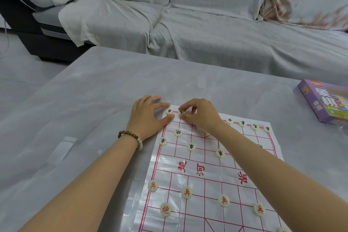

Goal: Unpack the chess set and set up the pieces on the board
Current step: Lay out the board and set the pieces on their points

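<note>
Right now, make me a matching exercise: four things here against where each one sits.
1 left hand
2 right hand
3 purple box
4 bracelet

A far right of the table
B pinching the corner piece at the board's far left
C round the left wrist
D pinching the neighbouring piece

Pairs: 1-B, 2-D, 3-A, 4-C

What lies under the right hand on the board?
The right hand pinches a black-marked piece on the board's far row. Whatever stands beneath its palm and wrist is covered.
</note>
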The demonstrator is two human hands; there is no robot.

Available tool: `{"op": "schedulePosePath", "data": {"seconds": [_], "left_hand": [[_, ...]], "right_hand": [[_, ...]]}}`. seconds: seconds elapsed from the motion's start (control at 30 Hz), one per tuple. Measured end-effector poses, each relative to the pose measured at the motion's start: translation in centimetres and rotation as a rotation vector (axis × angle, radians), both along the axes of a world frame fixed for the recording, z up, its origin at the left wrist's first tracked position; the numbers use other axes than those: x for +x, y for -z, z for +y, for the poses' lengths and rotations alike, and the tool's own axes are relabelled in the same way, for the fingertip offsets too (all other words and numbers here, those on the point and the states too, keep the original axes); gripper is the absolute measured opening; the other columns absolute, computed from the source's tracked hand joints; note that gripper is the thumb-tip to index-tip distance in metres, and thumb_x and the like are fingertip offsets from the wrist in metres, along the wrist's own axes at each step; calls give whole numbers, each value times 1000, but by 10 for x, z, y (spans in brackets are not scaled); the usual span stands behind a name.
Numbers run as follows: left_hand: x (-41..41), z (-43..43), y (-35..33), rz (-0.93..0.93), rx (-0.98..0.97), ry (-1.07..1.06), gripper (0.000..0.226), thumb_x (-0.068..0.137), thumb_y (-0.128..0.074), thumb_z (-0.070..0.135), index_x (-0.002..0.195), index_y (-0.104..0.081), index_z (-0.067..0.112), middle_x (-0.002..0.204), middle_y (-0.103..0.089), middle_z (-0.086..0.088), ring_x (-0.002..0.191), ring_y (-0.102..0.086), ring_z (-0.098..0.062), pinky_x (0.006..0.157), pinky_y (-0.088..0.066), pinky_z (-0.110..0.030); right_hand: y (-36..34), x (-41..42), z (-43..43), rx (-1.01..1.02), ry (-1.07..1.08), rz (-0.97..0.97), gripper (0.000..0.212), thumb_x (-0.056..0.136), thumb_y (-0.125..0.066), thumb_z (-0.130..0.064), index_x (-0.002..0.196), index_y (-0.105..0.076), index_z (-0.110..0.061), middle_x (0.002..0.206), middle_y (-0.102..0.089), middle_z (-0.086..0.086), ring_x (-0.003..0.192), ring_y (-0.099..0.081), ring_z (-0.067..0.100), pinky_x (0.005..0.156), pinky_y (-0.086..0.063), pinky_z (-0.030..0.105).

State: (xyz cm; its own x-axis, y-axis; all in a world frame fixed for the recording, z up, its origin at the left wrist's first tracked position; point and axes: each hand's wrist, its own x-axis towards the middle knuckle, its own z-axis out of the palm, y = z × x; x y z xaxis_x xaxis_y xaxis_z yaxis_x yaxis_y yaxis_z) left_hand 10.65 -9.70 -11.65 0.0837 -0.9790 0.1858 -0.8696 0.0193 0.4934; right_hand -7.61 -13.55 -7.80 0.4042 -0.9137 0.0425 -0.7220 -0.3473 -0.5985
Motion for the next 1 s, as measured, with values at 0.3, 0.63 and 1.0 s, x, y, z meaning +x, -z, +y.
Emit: {"op": "schedulePosePath", "data": {"seconds": [0.3, 0.63, 1.0], "left_hand": [[-7, 9, -9, -89, -100, 102, 62, 87, -15, 64, 133, -45, 35, 147, -34, 7, 139, -18, -14, 114, -1, -34], [-13, 14, -14, -152, -106, 273, 74, 85, 8, 63, 118, -56, 46, 152, -22, 12, 140, -6, -12, 108, 17, -17], [-13, 16, -17, -149, -107, 262, 84, 80, 7, 72, 124, -55, 38, 149, -31, 7, 139, -16, -16, 112, -1, -30]], "right_hand": [[-26, -55, 12, -57, 15, 108, 15, 84, -66, -31, 98, -68, -28, 94, -63, -13, 77, -54, 6, 69, -42, 16], [-15, -66, 36, -125, 6, 381, 34, 80, -64, -51, 105, -68, -30, 109, -61, -10, 101, -54, 10, 91, -36, 27], [-27, -59, 22, -31, 17, 121, 22, 83, -68, -27, 105, -69, -24, 99, -69, -9, 82, -59, 7, 76, -44, 18]]}}
